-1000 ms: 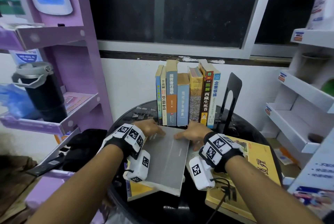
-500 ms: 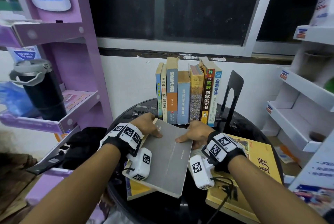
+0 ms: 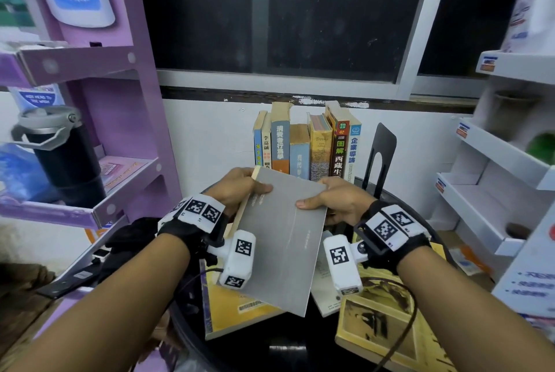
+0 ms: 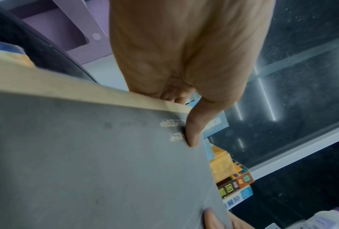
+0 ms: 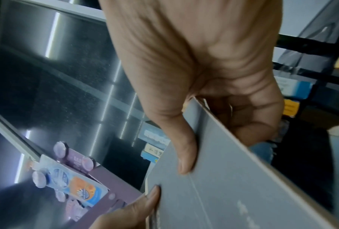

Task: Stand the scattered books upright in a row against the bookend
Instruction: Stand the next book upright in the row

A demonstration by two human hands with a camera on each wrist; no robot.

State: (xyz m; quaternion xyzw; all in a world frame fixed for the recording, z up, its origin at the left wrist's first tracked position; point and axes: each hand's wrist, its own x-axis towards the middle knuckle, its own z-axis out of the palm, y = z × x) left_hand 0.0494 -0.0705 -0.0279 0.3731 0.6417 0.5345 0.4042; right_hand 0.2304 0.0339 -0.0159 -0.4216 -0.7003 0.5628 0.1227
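Round black table (image 3: 444, 239), plain grey book (image 3: 282, 239) tilted above it, left hand (image 3: 237, 188) and right hand (image 3: 339, 200) pinching its edges

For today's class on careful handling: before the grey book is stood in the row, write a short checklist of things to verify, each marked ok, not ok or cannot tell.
1. Left hand grips the grey book, thumb on the cover: ok.
2. Right hand grips its other edge: ok.
3. Book lifted off the flat yellow books: ok.
4. Book upright: not ok, held tilted.
5. Row of books standing upright beside the bookend: ok.
6. Free table space at the row's left end: cannot tell, hidden by the hands.
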